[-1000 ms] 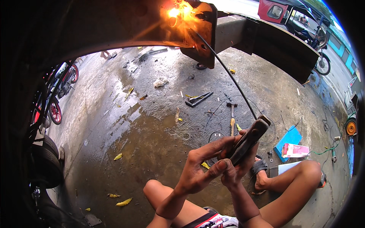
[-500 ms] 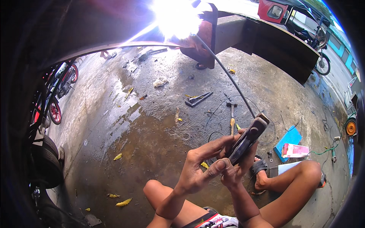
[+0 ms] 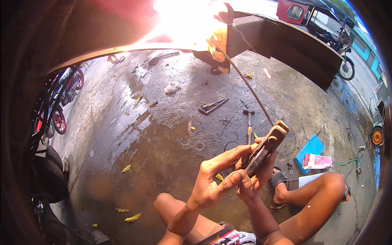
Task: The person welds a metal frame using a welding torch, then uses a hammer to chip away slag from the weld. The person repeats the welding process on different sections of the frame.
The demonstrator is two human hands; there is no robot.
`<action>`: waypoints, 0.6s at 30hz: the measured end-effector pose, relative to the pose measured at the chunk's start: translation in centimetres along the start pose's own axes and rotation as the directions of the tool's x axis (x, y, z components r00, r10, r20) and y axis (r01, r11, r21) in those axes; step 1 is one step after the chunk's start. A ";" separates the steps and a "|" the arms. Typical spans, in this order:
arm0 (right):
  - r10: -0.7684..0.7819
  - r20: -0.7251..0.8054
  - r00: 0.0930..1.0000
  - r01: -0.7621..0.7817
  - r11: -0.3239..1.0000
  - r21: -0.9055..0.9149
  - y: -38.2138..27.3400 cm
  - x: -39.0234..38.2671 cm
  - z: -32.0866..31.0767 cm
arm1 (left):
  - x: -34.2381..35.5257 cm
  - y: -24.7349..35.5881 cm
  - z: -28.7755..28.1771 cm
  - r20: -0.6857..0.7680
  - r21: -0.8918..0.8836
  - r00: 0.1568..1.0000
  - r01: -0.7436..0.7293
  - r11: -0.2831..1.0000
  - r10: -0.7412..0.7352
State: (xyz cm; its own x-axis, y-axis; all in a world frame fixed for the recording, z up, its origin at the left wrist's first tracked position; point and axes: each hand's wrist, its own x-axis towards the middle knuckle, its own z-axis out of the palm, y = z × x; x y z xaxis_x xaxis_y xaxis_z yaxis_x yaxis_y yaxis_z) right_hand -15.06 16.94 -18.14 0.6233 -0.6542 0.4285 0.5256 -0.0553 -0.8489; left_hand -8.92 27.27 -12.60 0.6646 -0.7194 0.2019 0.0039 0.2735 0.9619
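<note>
Both my hands grip a dark welding electrode holder (image 3: 266, 148) in front of me. My left hand (image 3: 218, 173) closes on its near side, thumb and fingers pressed to the handle. Wrapped round the other side is my right hand (image 3: 255, 179), partly hidden behind the holder. From the jaws a thin welding rod (image 3: 249, 87) runs up and to the left. Its far end reaches a glaring arc at a brown steel plate (image 3: 220, 41) that joins a steel beam (image 3: 249, 34). The glare hides the rod's tip and the joint.
On the wet concrete floor lie a hammer (image 3: 249, 122), black angled metal pieces (image 3: 213, 106), a blue box (image 3: 308, 153) and a pink-and-white box (image 3: 317, 161). Cables curl around the hammer. A motorcycle (image 3: 61, 118) stands left; a red-sided tricycle (image 3: 292, 11) stands far right.
The arc's glare has turned from bluish white to a broader, reddish glow, lighting the plate orange. Sparks now fly off to the right. My hands and the holder have barely moved.
</note>
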 end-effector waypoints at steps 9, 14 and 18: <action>-0.065 -0.076 0.995 0.078 0.980 0.186 -0.3 0.2 1.1 | 0.0 -0.6 -0.1 0.041 0.021 0.999 -0.018 1.000 0.018; -0.052 -0.093 0.994 0.056 0.997 0.044 -0.8 0.4 1.5 | -0.1 -0.3 -0.1 0.033 0.009 0.999 0.006 1.000 -0.006; -0.095 -0.100 0.990 0.090 0.995 -0.048 -0.6 0.7 1.8 | -0.1 0.0 -0.1 0.024 -0.006 1.000 0.002 1.000 -0.002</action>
State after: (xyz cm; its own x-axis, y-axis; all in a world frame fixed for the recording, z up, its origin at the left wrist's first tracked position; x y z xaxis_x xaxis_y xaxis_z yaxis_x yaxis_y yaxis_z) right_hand -13.95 17.85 -16.77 0.5094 -0.7183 0.4739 0.5512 -0.1505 -0.8207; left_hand -8.94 27.41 -12.59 0.6464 -0.7352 0.2040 0.0104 0.2759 0.9611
